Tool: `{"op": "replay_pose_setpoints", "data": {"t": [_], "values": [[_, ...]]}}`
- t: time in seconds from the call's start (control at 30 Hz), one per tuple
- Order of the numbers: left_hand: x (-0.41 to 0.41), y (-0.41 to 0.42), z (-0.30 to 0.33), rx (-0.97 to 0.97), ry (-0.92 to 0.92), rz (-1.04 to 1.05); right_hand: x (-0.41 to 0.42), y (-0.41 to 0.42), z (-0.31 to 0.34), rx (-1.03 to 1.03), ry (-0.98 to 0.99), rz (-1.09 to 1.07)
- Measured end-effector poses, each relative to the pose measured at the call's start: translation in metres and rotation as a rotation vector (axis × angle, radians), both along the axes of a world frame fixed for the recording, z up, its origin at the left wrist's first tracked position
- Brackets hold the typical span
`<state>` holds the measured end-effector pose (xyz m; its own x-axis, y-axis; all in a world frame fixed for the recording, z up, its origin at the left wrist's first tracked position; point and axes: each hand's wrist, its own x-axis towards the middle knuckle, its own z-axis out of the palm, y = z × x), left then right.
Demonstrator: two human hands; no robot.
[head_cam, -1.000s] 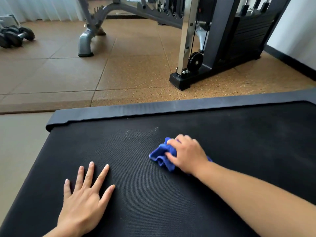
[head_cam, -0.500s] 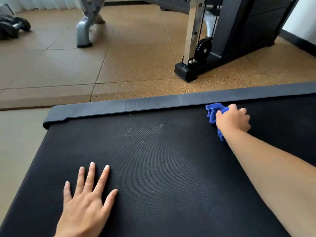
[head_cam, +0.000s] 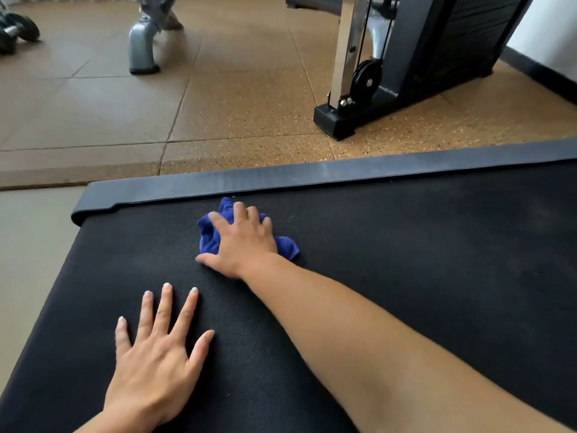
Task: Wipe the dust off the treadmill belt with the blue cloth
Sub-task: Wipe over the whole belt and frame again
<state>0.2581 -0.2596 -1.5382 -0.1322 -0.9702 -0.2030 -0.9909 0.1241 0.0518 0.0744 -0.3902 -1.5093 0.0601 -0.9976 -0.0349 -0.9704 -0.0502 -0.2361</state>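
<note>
Right hand [head_cam: 242, 242] pressed flat on cloth [head_cam: 215, 234] near belt's [head_cam: 406, 276] far edge; left hand [head_cam: 156, 348] splayed flat, nearer, holding nothing.

I am kneeling in a gym: a treadmill belt [head_cam: 406, 276], a cable weight machine [head_cam: 406, 57], dumbbells [head_cam: 18, 32] and speckled rubber floor tiles [head_cam: 243, 114] are surrounding me.

The cloth [head_cam: 212, 237] in the middle of the frame is bright blue. The treadmill belt [head_cam: 406, 245] is black with tiny lines. The floor [head_cam: 234, 89] up top is brown with little light specks.
</note>
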Motion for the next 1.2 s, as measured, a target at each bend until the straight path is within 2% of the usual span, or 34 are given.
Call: {"op": "replay_pose_setpoints", "data": {"t": [0.17,0.43,0.57,0.83,1.07,1.2], "values": [[0.000,0.001,0.003,-0.001,-0.001,-0.009,-0.036,-0.011,-0.007,-0.086,0.035,-0.053],[-0.001,0.003,0.005,0.006,0.007,0.050,-0.228,0.007,-0.004,-0.044,0.170,-0.613],[-0.002,0.003,0.007,0.041,-0.002,0.107,-0.291,0.032,0.001,0.026,0.132,-0.821],[-0.002,0.002,0.006,0.049,0.006,0.105,-0.238,0.010,-0.005,-0.066,0.054,-0.982],[-0.001,0.003,0.004,0.038,0.011,0.096,-0.108,-0.028,-0.009,-0.112,-0.027,-0.650],[0.000,0.003,0.004,0.038,0.010,0.083,-0.074,-0.038,-0.007,-0.078,-0.031,-0.623]]}}
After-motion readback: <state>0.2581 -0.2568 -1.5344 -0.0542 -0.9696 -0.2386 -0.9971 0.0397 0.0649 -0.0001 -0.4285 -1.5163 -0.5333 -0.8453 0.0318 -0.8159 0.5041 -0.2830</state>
